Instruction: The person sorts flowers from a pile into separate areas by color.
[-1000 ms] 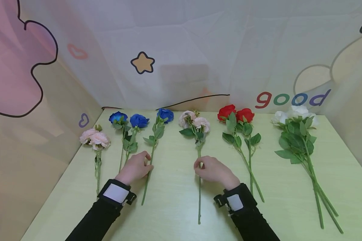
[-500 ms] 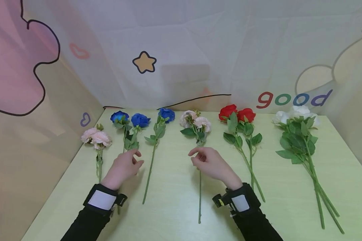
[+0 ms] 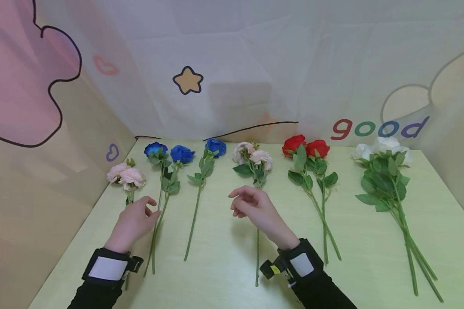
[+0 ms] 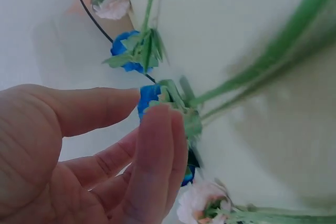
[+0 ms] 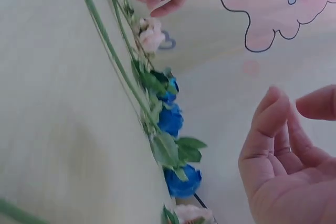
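My left hand [image 3: 133, 223] hovers over the stem of the left pink flowers [image 3: 126, 176], fingers loosely bent and holding nothing. In the left wrist view, thumb and fingertips stand apart, overlapping a blue rose [image 4: 149, 97] behind them. My right hand [image 3: 260, 211] is raised over the stem of the middle pink flowers [image 3: 261, 159], which it partly hides. Its fingers are relaxed, and the right wrist view shows nothing between them. Two blue roses [image 3: 182, 154] with crossing stems lie just right of my left hand. Another blue rose [image 3: 215, 147] lies alone between the hands.
Red roses [image 3: 318, 148] with crossed stems lie right of my right hand. Farther right is a bunch of white flowers [image 3: 386, 146] with several leaves. All rest on a pale table [image 3: 216, 274] against a printed cloth backdrop [image 3: 239, 56].
My left hand has left the single blue rose's stem and moved left to the pink flowers' stem. My right hand has let go of the middle pink stem, lifting and shifting slightly left.
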The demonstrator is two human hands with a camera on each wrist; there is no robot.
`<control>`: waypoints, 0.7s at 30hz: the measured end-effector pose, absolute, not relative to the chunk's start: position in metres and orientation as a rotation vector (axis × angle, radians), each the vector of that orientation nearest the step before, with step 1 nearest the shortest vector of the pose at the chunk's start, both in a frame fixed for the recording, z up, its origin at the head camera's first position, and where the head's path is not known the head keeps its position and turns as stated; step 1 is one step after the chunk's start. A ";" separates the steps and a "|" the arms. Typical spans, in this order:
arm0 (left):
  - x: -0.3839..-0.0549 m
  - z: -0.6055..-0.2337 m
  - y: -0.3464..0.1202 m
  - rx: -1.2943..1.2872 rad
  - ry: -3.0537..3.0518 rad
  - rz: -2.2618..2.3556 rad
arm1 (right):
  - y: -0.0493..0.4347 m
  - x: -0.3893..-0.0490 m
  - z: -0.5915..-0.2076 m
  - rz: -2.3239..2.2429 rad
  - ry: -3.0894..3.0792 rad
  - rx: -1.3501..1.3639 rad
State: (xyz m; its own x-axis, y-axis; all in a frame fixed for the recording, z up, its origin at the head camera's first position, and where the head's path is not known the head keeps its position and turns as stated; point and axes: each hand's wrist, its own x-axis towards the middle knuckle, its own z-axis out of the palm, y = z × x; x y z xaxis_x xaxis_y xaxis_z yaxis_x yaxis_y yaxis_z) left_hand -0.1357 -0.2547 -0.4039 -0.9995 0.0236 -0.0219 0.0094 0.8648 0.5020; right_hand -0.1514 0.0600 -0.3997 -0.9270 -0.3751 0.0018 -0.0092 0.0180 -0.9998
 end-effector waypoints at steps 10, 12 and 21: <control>-0.127 -0.418 -0.263 -0.060 2.879 0.779 | 0.045 -0.144 -0.405 -2.000 1.935 -0.355; -0.126 -0.419 -0.262 -0.064 2.857 0.769 | 0.043 -0.143 -0.406 -1.996 1.925 -0.363; -0.123 -0.424 -0.263 -0.056 2.817 0.745 | 0.039 -0.142 -0.410 -1.963 1.924 -0.399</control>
